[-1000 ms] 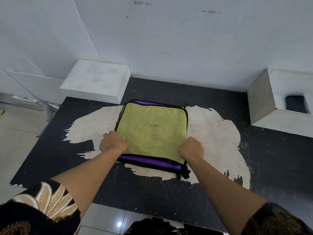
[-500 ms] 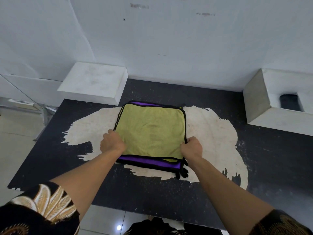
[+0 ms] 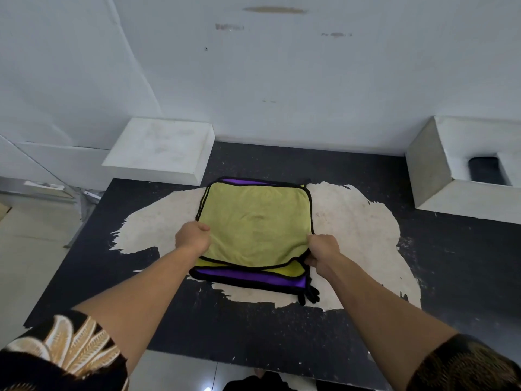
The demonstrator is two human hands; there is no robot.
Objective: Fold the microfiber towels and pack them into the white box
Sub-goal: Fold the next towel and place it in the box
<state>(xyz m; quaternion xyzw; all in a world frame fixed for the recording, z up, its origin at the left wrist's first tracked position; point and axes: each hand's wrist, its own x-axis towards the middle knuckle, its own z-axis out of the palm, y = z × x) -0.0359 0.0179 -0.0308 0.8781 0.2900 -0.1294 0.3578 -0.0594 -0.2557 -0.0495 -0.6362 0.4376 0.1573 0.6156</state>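
Near corners of the yellow-green towel (image 3: 255,221) have lifted slightly, gripped in the curled left hand (image 3: 193,238) and right hand (image 3: 322,251).

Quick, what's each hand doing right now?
Left hand: fingers curled, gripping the towel at its left edge.
Right hand: fingers curled, gripping the towel's near right corner.

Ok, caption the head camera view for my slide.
Left hand and right hand grip the near corners of the yellow towel on the black table.

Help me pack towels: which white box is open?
The right box: its top is open, with a dark thing inside. The left box shows a flat closed top.
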